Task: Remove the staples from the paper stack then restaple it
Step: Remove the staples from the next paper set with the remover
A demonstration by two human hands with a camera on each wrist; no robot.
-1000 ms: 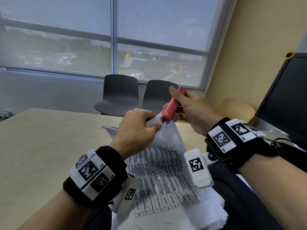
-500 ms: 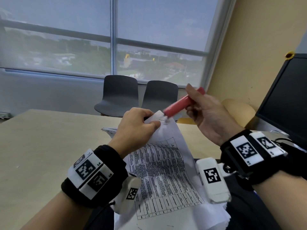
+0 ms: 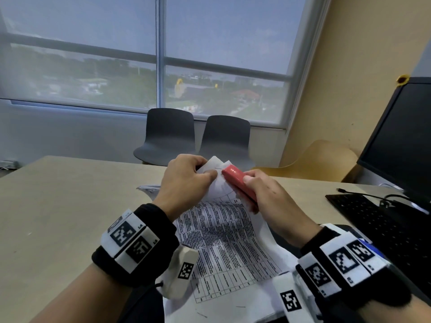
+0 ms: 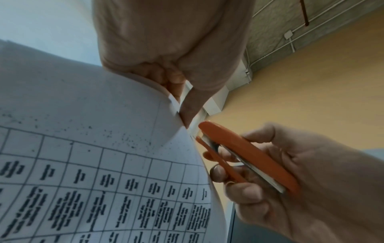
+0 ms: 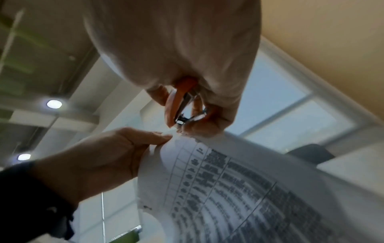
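Paper stack (image 3: 224, 238) first — printed tables on the top sheet, its near end spilling toward the person's lap past the edge of the tan table (image 3: 58, 206), its far corner lifted up in front of them. The left hand (image 3: 186, 180) pinches that raised corner between thumb and curled fingers; from the left wrist view the thumb tip presses right at the sheet's edge and the corner curls over under it. The right hand (image 3: 268, 197) is wrapped round a red stapler (image 3: 239, 183), thumb lying on its top and fingers curled beneath. The stapler's nose points at the pinched corner, touching or nearly touching the paper just beside the left thumb. In the left wrist view the stapler (image 4: 247, 156) shows its mouth parted — the thin lower arm stands away from the body, with the paper's edge just at the opening; whether the sheets actually sit inside I cannot tell. The right wrist view shows the metal at the stapler's front (image 5: 182, 115) close above the corner.

Two dark chairs (image 3: 196, 136) stand by the window beyond the table. A black keyboard (image 3: 377, 222) and a monitor (image 3: 403, 136) sit off to the right.
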